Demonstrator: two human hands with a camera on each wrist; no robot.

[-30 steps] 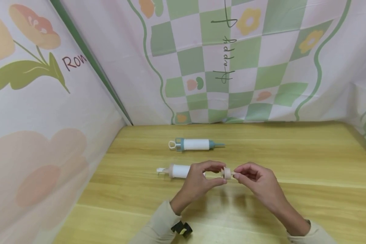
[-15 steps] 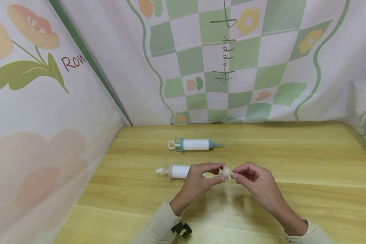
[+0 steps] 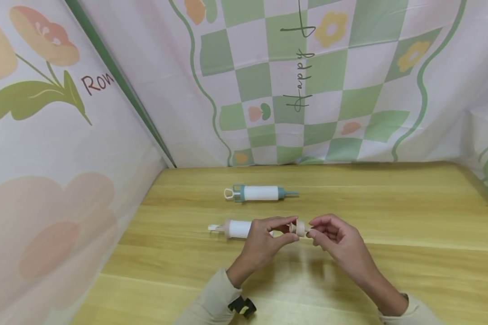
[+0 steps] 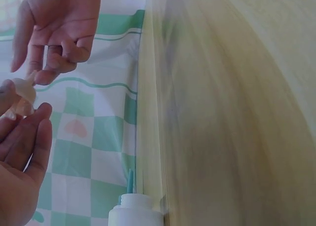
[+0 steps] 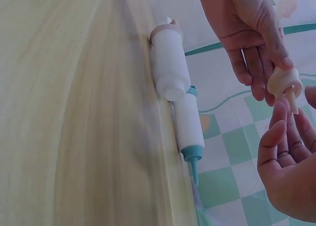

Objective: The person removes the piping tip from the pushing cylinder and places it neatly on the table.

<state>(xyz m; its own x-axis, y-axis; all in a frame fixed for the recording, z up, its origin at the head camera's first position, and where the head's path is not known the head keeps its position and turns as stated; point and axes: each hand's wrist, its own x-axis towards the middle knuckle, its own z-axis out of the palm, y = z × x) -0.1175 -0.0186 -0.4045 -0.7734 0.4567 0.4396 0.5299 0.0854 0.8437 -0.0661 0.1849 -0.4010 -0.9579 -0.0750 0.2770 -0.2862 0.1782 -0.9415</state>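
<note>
A beige cap [image 3: 300, 228] with a narrow nozzle [image 5: 291, 100] is held above the table by my left hand [image 3: 264, 237], thumb and fingers pinching its rim. Inside the cap's left-facing opening a small pale flared piece [image 3: 293, 228] shows. My right hand [image 3: 343, 241] is at the nozzle's tip. In the right wrist view its fingertips [image 5: 281, 107] are right at the nozzle, while the thumb stands apart from it. Behind my left hand lies a white syringe barrel [image 3: 239, 229] with a beige collar, partly covered by the hand.
A second syringe [image 3: 261, 193], white with blue ends, a white loop handle and a thin blue tip, lies farther back on the wooden table [image 3: 410, 216]. A patterned cloth [image 3: 284, 85] hangs behind, and another [image 3: 65, 171] hangs at the left.
The cap has shifted slightly left, and more of the pale flared piece shows at its opening. My right thumb and index finger have parted from their pinch on the nozzle.
</note>
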